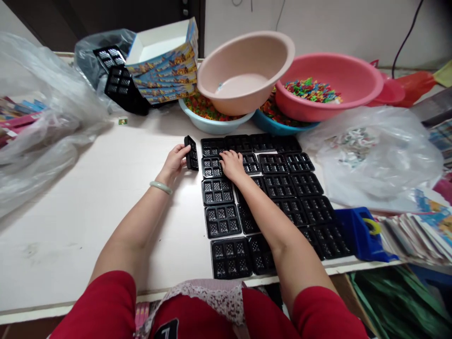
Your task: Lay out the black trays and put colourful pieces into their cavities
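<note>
- Red top (197, 318) with two short red sleeves: left sleeve (102, 303), right sleeve (325, 308).
- Pale green bangle (161, 187), smooth and rounded, around the wrist of the left hand (174, 160).
- Lace trim (212, 301), whitish and patterned, across the chest.
- Black patch (168, 328) with a light marking, partly cut off.

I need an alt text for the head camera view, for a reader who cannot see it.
A person's left hand holds at least one black compartment tray on edge, while the right hand touches rows of black six-compartment trays on a white table. Farther back are a pink basin with small multicoloured pieces and stacked printed boxes.
</note>
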Tool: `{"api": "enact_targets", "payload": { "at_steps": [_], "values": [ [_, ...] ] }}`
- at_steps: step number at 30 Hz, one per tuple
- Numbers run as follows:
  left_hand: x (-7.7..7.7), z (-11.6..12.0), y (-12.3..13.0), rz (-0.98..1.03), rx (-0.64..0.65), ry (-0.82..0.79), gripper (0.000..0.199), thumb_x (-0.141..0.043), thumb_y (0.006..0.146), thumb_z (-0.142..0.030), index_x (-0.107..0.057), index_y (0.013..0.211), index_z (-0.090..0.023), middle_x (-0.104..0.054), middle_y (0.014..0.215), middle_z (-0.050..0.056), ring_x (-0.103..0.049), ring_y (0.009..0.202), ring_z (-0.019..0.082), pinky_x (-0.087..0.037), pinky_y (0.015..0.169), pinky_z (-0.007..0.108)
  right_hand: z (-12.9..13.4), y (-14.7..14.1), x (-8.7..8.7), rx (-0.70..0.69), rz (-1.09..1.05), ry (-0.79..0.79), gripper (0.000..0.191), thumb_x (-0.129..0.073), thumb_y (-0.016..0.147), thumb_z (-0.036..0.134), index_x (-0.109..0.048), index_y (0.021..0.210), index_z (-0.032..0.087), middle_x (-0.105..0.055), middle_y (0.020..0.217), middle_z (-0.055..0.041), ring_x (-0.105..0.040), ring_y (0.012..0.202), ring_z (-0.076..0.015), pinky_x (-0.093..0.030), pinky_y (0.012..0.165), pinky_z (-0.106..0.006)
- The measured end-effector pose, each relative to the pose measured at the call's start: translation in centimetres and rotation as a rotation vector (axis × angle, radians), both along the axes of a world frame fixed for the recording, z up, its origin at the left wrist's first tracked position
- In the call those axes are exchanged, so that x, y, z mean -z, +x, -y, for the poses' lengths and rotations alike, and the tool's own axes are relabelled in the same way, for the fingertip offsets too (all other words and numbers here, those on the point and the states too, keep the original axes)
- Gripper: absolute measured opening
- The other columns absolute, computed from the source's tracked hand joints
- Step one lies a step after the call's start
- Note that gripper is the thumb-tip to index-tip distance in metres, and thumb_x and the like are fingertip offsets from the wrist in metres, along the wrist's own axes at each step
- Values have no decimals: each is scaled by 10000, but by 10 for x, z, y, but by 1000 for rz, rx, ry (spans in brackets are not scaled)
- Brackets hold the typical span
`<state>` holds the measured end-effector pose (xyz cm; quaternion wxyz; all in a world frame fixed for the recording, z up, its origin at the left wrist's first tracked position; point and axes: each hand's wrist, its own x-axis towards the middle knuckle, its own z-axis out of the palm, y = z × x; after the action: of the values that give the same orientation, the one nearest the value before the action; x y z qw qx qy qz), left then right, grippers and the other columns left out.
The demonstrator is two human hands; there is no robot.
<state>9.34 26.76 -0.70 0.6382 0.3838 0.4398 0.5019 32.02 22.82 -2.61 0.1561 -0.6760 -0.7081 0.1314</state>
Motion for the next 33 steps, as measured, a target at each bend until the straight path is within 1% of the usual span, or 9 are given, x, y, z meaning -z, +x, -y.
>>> {"api": "enact_targets", "payload": {
  "at_steps": [5,8,12,17,21,24,26,30,33],
  "values": [
    [-9,17,-6,-154,45,229,347,-812,704,-385,-620,920,-192,-649,896,50,-596,783,167,-486,636,280,11,-19,-11,19,-394,164,272,-604,888,211,-714,1137,197,-653,1327,-131,-520,1306,-306,-320,1158,-569],
    [-13,39,-8,-361,86,436,340,-804,711,-368,-655,964,-196,-653,1025,75,-604,910,196,-497,680,289,24,-47,-23,-31,-872,172,195,-632,881,350,-719,1002,224,-712,1097,-63,-644,1052,-209,-490,1013,-402],
    [-10,61,-13,-546,109,592,315,-815,702,-372,-690,941,-208,-630,1098,96,-597,1004,229,-497,688,304,42,-84,-34,99,-1275,87,206,-735,759,388,-697,863,215,-691,862,12,-638,802,-135,-526,804,-273],
    [-8,65,-36,-484,25,519,276,-807,683,-379,-683,848,-196,-636,1087,94,-604,1012,232,-503,726,310,47,-109,-37,197,-1514,-170,310,-807,679,386,-557,655,204,-526,527,91,-468,469,-63,-406,484,-194],
    [-15,61,-73,-339,-216,369,278,-756,716,-410,-655,860,-194,-654,913,40,-593,824,175,-489,721,293,30,-122,-33,327,-1667,-214,388,-843,674,384,-495,669,212,-537,542,91,-534,491,-61,-484,517,-183],
    [-17,65,-101,-416,-299,338,294,-744,727,-427,-661,891,-197,-639,859,28,-577,798,176,-495,759,316,8,-130,-30,442,-1700,-221,385,-839,703,343,-475,674,218,-517,524,96,-536,491,-62,-504,517,-179],
    [-15,75,-115,-603,-198,417,289,-765,721,-421,-683,893,-205,-653,954,57,-599,904,216,-504,846,370,-5,-132,-27,505,-1698,-195,383,-830,719,339,-468,678,221,-508,518,99,-518,476,-62,-498,499,-180],
    [-9,99,-120,-951,252,616,309,-847,674,-448,-731,870,-238,-622,1206,107,-579,1106,318,-473,995,501,-15,-127,-20,522,-1642,-130,402,-809,729,376,-440,667,228,-486,539,107,-484,462,-52,-469,481,-173],
    [-6,93,-105,-988,214,649,353,-812,741,-462,-731,1020,-261,-596,1245,119,-549,1164,329,-455,1038,534,-7,-125,-18,468,-1596,-129,403,-806,701,395,-441,664,227,-491,560,110,-472,466,-47,-441,470,-168]
  ]
}}
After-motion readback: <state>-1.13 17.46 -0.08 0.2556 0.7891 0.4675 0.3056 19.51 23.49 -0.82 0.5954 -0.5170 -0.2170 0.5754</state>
